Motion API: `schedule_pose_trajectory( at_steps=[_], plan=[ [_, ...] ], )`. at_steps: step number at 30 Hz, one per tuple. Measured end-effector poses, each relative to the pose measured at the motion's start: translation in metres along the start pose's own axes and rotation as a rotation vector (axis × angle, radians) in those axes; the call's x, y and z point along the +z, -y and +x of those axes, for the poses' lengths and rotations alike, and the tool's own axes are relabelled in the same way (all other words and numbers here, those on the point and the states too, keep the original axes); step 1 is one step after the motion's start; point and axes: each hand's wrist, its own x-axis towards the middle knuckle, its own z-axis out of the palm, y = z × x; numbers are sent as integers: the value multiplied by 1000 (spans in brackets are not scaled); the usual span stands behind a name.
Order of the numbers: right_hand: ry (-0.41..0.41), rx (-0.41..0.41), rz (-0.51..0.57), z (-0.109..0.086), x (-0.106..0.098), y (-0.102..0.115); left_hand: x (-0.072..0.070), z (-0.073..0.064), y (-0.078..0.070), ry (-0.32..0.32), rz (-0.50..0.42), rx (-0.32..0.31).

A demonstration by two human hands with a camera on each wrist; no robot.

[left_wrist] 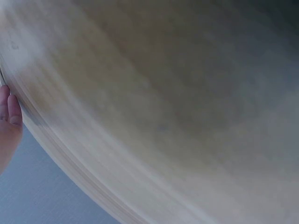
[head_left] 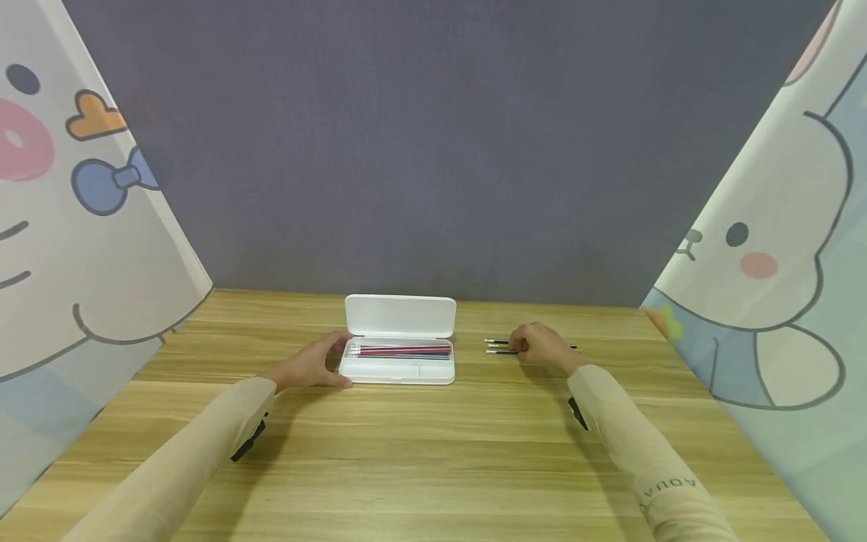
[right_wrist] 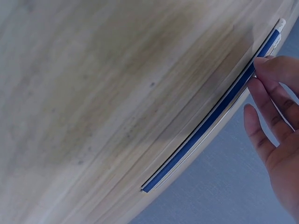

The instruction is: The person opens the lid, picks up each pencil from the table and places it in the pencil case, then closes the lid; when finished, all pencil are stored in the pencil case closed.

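A white pencil case (head_left: 379, 370) lies on the table with its lid (head_left: 400, 316) raised at the back. Several red and dark pencils (head_left: 400, 350) fill its rear compartment. My left hand (head_left: 308, 367) grips the case's left end, thumb at the front corner and fingers toward the back. Only part of that hand shows in the left wrist view. To the right of the case lie three pencils with white eraser ends facing left. My right hand (head_left: 542, 346) is over them, and its thumb and forefinger pinch a blue pencil (right_wrist: 205, 122) close to the white end.
The wooden table (head_left: 406, 459) reaches a dark grey panel (head_left: 420, 150) at the back. Cartoon-printed panels (head_left: 765, 278) stand along both sides. The case's front tray has a small divided section at its right.
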Motion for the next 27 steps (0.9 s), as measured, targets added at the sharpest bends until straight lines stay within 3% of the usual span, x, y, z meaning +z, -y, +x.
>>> schedule_pose_trajectory(
  at_steps=[27],
  plan=[
    [26,-15,16,0,5,-3,0,-1,-1,-1,-24,-21]
  ],
)
